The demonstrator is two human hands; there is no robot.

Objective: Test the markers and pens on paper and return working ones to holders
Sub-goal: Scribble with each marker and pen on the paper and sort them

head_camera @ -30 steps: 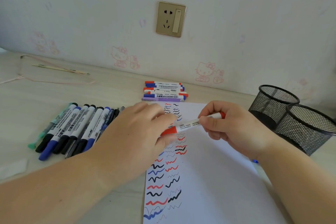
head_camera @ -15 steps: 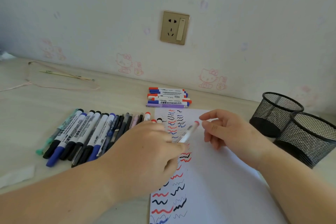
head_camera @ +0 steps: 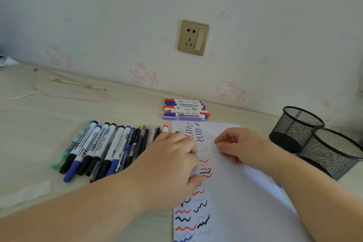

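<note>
Left hand lies palm down at the left edge of the test paper, fingers curled under toward the red-capped whiteboard marker at the right end of the marker row. Only that marker's cap end shows past the knuckles; whether the fingers pinch it I cannot tell. Right hand rests on the sheet just beside, fingers loosely curled, nothing visible in them.

Paper carries two columns of red, black and blue squiggles; the right half is bare. A second cluster of whiteboard markers lies at the paper's top edge. Two black mesh holders stand at the right, touching each other, with nothing visible inside them.

Judgement: step in hand is picking or setting a marker at the row's end. To do it well:
- take one barrel only, without rolling its neighbours;
- keep the right hand pinning the sheet;
- keep tested and untested groups apart.
</note>
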